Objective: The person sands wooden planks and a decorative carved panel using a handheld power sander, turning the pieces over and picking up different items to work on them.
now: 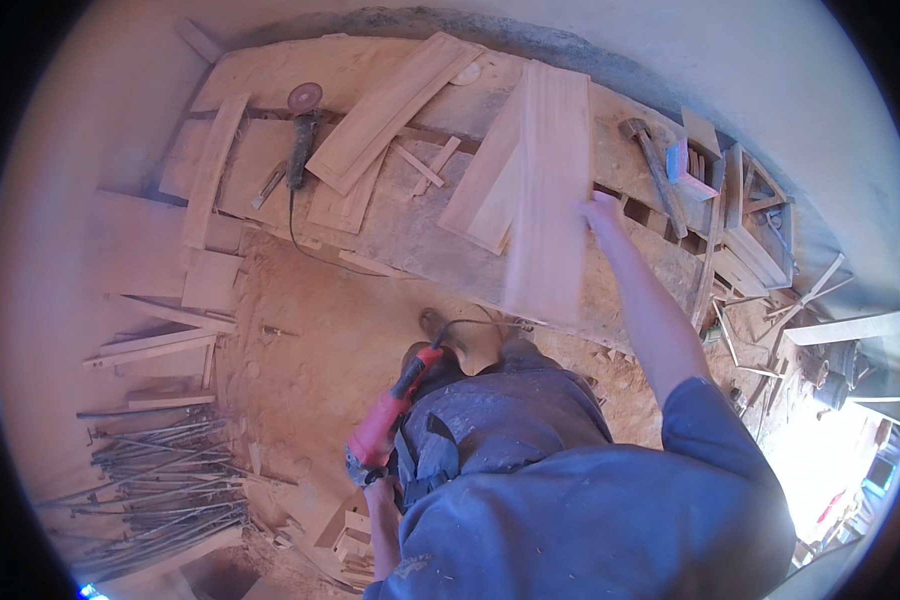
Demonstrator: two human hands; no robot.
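Observation:
A red and black angle grinder (378, 425) hangs by my left thigh, its cable running up toward the bench. My left hand (378, 492) is closed around its head end, and most of the fingers are hidden. With my right hand (600, 215) I grip the right edge of a long wooden panel (552, 180). That panel lies across the bench, partly over another panel (485, 195), and its near end is slightly blurred and juts toward me.
On the workbench (390, 235) lie a second grinder (302, 140) with a disc, a long panel (395, 110), small wood strips (432, 165) and a hammer (658, 170). Several metal bar clamps (165, 475) are piled at lower left. Sawdust covers the floor (310, 390).

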